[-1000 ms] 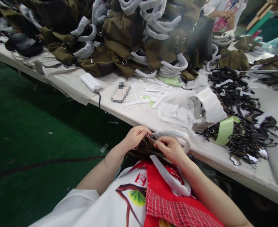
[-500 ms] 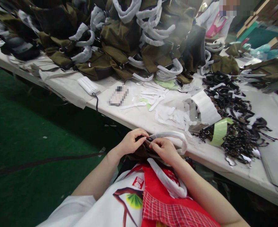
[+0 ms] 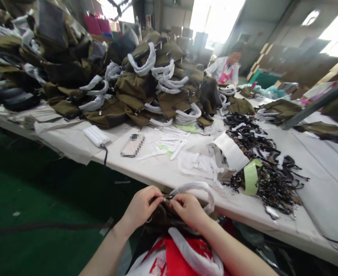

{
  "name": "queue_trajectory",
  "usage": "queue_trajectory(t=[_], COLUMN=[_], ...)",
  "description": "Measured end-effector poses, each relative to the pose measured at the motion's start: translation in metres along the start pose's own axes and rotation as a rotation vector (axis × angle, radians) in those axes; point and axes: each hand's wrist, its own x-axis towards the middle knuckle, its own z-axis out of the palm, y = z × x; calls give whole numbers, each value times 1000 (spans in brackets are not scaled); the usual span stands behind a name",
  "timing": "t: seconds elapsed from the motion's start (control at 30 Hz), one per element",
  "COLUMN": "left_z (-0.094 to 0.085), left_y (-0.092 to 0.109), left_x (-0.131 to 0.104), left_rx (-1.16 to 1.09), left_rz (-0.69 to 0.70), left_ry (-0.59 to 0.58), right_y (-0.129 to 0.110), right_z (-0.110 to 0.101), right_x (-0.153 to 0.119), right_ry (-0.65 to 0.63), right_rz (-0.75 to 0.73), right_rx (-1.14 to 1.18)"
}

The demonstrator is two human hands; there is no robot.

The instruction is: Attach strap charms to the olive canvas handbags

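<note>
Heaped bags [image 3: 137,86] crowd the pale table [image 3: 148,166]. By its near edge, before the person, the left hand [image 3: 142,205] and right hand [image 3: 190,210] pinch the brown bag [image 3: 169,219] at its top, fingers nearly closed, probably steadying its limp rim.

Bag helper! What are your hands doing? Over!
Left hand, right hand: both pinching brown bag near top. White-wrapped handle beside right hand. Nothing visibly blocking.

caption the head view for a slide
Left hand and right hand pinch a brown handbag at its top beside a worktable heaped with olive handbags.
</note>
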Motion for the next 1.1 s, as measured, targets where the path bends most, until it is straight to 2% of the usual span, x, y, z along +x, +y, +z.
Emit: queue_trajectory(t=[0.13,0.23,0.37,0.5,0.6,0.77,0.83,0.9,0.97,1.03,1.1], left_z=[-4,-8,-10,-5,-1,4,4,5,7,11,17], left_y=[-1,5,13,17,21,24,17,10,11,26,55], left_x=[1,2,10,22,25,34,45,60,80,105,136], left_rx=[-80,-188,-327,-323,-294,-220,-182,-140,-121,-131,-160], left_rz=[-26,-38,-66,-83,-82,-74,-97,-153,-190,-139,-3], left_ry=[95,146,187,266,228,145,179,283,398,438,402], right_y=[-6,-15,-20,-13,-6,-4,-4,-3,2,9,20], right_z=[-3,-8,-10,-5,-4,-11,-16,-21,-28,-37,-49], right_x=[-3,-9,-11,-8,-8,-11,-14,-20,-27,-36,-46], right_ry=[132,215,81,-9,-88,-21,20,42,40,19,-9], right_rz=[-54,-152,-288,-164,-80,-30,-30,-25,-28,-58,-108], right_rx=[-118,-102,71,389,612,711,763,814,877,966,1072])
